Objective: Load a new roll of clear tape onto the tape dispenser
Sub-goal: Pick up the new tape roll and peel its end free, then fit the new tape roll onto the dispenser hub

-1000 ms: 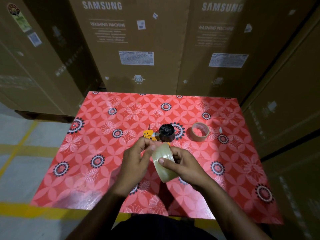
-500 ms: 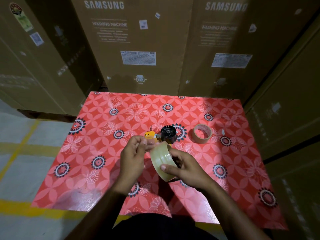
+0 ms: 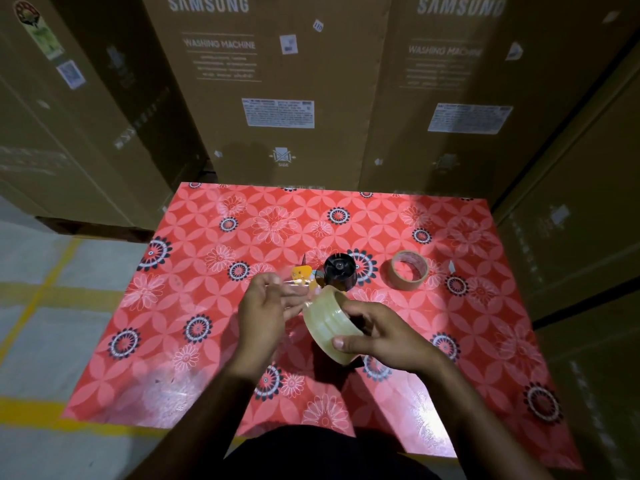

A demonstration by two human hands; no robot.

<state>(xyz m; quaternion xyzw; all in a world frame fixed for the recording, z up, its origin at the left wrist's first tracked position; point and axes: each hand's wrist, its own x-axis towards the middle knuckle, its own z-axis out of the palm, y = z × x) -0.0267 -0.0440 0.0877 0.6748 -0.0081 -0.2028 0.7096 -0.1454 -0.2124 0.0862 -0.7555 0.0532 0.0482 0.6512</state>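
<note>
1. Nearest us, over the red tablecloth (image 3: 207,358), our right hand (image 3: 384,336) is closed around the clear tape roll (image 3: 329,325), held on edge above the table.
2. Our left hand (image 3: 266,306) pinches what looks like the peeled free end; blur hides the strip itself.
3. Roll looks full, pale yellowish, glossy.
4. Just beyond, the tape dispenser (image 3: 332,273) lies on the cloth, black hub bare. Loading not yet begun, we judge: seating and threading remain.
5. Farther right, a brown tape roll (image 3: 408,270) lies flat.

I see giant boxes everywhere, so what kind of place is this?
Probably a warehouse or stockroom: tall cardboard boxes printed "Samsung washing machine" stand stacked around a small table, and yellow lines mark the concrete floor.
</note>
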